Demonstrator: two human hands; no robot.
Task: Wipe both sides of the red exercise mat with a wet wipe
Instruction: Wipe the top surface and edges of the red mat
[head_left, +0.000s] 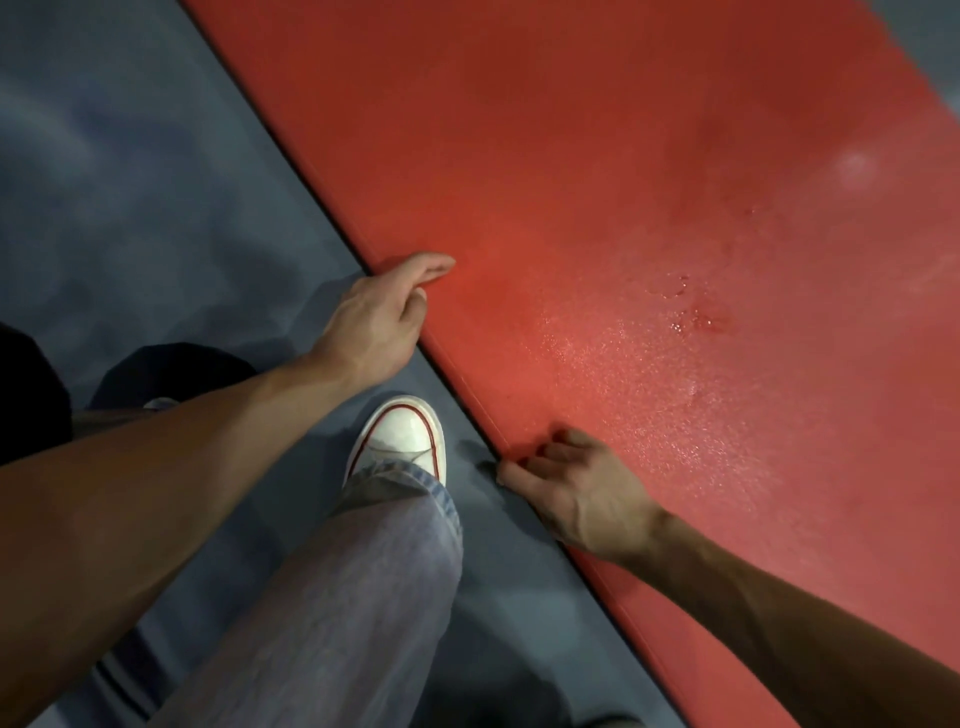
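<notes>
Flat red textured foam exercise mat (623, 234) lies on the grey-blue floor (130, 182); wet droplets show on its upper face. Left hand (379, 317) at the near edge, grip released, fingers fairly straight. Right hand (566, 493) curls its fingers at the same edge; whether it grasps the edge, cannot tell. No wet wipe visible. Risks: damp edge slips during a flip; white sneaker (402, 441) just beside the edge may catch it.

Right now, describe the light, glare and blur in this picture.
Head view: dim, with brighter light on the red mat between the left hand and right hand; wet patches glint there, and a pale glare spot sits near the right edge. The blue floor is smeared with blur; wide-angle distortion stretches the forearms.
</notes>
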